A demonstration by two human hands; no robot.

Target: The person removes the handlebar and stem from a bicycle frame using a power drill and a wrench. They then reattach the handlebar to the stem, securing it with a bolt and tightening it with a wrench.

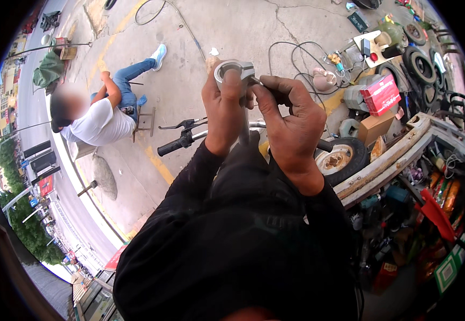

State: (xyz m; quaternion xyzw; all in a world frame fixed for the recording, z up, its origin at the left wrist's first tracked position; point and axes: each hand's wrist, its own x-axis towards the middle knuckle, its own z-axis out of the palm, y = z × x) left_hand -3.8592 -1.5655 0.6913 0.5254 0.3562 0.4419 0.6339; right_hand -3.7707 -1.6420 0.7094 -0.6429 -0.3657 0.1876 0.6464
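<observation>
My left hand (222, 101) is closed around a silver metal stem with a ring-shaped clamp (247, 68) at its upper end. The thumb lies across the ring's opening, and the shaft runs down past the palm. Beside the clamp's split lug, my right hand (294, 120) pinches a small metal piece, probably a bolt (256, 81). Fingertips hide most of that piece, so I cannot tell how far it sits in the lug. Below and behind my hands, a handlebar (181, 142) with a black grip and brake lever shows on the left.
A seated person (101, 120) in a white shirt is at left. At right are a small wheel (345, 160), a wooden-edged bin (385, 155) of mixed goods, a red box (380, 95) and stacked tyres (421, 67). A black cable (296, 45) loops over the concrete.
</observation>
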